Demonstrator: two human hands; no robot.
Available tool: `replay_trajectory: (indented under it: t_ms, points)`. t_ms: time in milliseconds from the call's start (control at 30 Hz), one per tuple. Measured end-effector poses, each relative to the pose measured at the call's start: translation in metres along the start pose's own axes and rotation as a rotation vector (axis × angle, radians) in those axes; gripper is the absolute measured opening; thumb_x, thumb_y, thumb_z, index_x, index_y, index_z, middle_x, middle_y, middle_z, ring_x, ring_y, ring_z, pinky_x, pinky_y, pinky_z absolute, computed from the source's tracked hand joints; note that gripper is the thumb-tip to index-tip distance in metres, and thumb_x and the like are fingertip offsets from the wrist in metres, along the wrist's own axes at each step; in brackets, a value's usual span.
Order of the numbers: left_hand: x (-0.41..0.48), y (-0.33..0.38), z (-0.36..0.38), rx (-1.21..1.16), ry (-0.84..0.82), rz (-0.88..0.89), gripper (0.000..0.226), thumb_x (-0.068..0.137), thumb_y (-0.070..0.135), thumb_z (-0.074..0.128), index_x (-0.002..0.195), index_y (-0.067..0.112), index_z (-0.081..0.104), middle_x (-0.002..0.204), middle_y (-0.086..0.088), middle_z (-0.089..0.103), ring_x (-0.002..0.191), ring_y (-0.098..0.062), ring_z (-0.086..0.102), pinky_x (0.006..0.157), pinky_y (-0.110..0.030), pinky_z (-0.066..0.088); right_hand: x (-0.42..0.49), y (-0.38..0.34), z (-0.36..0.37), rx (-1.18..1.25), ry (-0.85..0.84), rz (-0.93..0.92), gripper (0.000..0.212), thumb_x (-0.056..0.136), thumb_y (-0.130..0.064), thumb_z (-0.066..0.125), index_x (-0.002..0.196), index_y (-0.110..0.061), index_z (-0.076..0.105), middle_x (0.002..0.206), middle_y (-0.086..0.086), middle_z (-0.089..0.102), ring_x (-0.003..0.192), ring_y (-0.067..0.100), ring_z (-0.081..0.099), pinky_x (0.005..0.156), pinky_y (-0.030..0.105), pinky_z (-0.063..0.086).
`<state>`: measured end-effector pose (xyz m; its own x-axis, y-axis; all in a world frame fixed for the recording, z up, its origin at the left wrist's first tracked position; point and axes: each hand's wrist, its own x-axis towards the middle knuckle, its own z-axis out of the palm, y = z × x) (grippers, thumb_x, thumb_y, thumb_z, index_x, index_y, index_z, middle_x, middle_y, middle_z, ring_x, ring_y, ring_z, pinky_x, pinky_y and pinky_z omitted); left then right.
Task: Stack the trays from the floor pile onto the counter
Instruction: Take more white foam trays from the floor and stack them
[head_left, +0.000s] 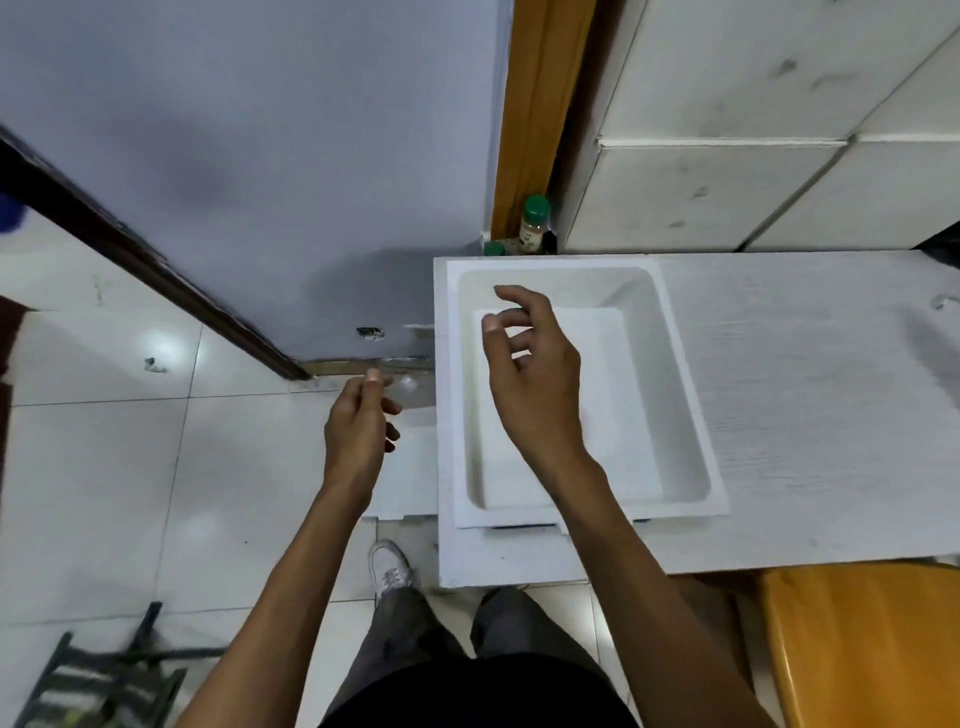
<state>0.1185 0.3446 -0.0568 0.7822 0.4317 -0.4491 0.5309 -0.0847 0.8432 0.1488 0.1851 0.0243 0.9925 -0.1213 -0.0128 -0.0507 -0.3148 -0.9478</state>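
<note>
A white tray lies on the white counter at its left end, on top of another tray whose edge shows beneath its front rim. My right hand hovers over the tray's hollow with loosely curled fingers and holds nothing. My left hand hangs left of the counter, above the floor, fingers relaxed and empty. A white tray lies on the floor beside the counter's left edge, partly hidden by my left hand.
A grey wall and dark door frame stand at the back left. Green-capped bottles sit behind the counter. White cabinets rise at the back right, an orange seat is at lower right, and a dark metal rack at lower left.
</note>
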Motion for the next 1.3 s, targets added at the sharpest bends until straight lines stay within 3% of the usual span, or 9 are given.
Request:
replay_trajectory:
  t_ms: [133,300,433,600,767,1000,1167,1300]
  points:
    - [0.018,-0.020,-0.041,0.033,0.042,-0.016,0.036,0.106,0.040,0.036,0.117,0.017,0.061,0.093,-0.003,0.064,0.071,-0.018,0.058,0.064,-0.032,0.049,-0.013,-0.017,0.066,0.080,-0.024,0.024,0.027,0.098,-0.024,0.055,0.125,-0.019,0.056,0.091,-0.021,0.057,0.081,-0.008,0.060,0.065,0.003,0.046]
    - [0.046,-0.055,-0.085,0.031,0.047,-0.072,0.038,0.104,0.044,0.035,0.115,0.019,0.062,0.095,-0.004,0.065,0.073,-0.021,0.058,0.065,-0.034,0.048,-0.028,-0.014,0.134,0.076,-0.081,0.067,0.029,0.098,-0.023,0.055,0.127,-0.017,0.055,0.101,-0.005,0.063,0.080,-0.001,0.059,0.068,0.004,0.048]
    - [0.066,-0.088,-0.107,0.024,0.045,-0.131,0.037,0.104,0.044,0.037,0.114,0.019,0.063,0.093,-0.003,0.066,0.072,-0.021,0.059,0.064,-0.033,0.049,-0.042,0.016,0.178,0.040,-0.046,0.119,0.026,0.098,-0.018,0.056,0.123,-0.015,0.058,0.090,-0.013,0.061,0.075,-0.007,0.058,0.064,0.006,0.048]
    - [0.097,-0.142,-0.124,-0.021,0.035,-0.218,0.027,0.102,0.034,0.043,0.108,0.019,0.064,0.087,-0.002,0.065,0.063,-0.018,0.057,0.061,-0.031,0.045,-0.056,0.070,0.218,-0.012,0.008,0.217,0.020,0.097,-0.017,0.054,0.117,-0.019,0.059,0.087,-0.019,0.060,0.079,-0.002,0.059,0.065,0.018,0.052]
    - [0.125,-0.208,-0.125,-0.010,0.014,-0.275,0.020,0.097,0.021,0.050,0.110,0.017,0.065,0.084,0.002,0.065,0.062,-0.016,0.057,0.061,-0.029,0.045,-0.063,0.138,0.244,-0.112,0.041,0.309,0.019,0.097,-0.014,0.055,0.115,-0.021,0.058,0.087,-0.016,0.061,0.079,-0.003,0.058,0.068,0.017,0.051]
    - [0.179,-0.297,-0.107,0.003,-0.016,-0.334,0.022,0.099,0.025,0.049,0.110,0.015,0.065,0.083,0.001,0.065,0.065,-0.014,0.061,0.062,-0.027,0.047,-0.055,0.242,0.274,-0.217,0.128,0.385,0.020,0.093,-0.008,0.058,0.113,-0.012,0.062,0.081,-0.016,0.059,0.070,-0.013,0.056,0.062,0.003,0.042]
    - [0.215,-0.356,-0.090,0.018,-0.042,-0.337,0.029,0.101,0.033,0.046,0.107,0.012,0.066,0.083,0.002,0.066,0.072,-0.014,0.064,0.074,-0.031,0.051,-0.060,0.315,0.297,-0.294,0.101,0.438,0.021,0.094,-0.011,0.058,0.114,-0.017,0.059,0.087,-0.018,0.059,0.072,-0.021,0.054,0.059,-0.001,0.040]
    - [0.240,-0.407,-0.070,0.060,-0.088,-0.331,0.020,0.098,0.027,0.052,0.103,0.013,0.066,0.085,0.000,0.069,0.077,-0.016,0.066,0.077,-0.032,0.051,-0.060,0.373,0.311,-0.329,0.117,0.452,0.022,0.094,-0.009,0.058,0.114,-0.015,0.059,0.087,-0.018,0.058,0.076,-0.011,0.058,0.060,-0.001,0.040]
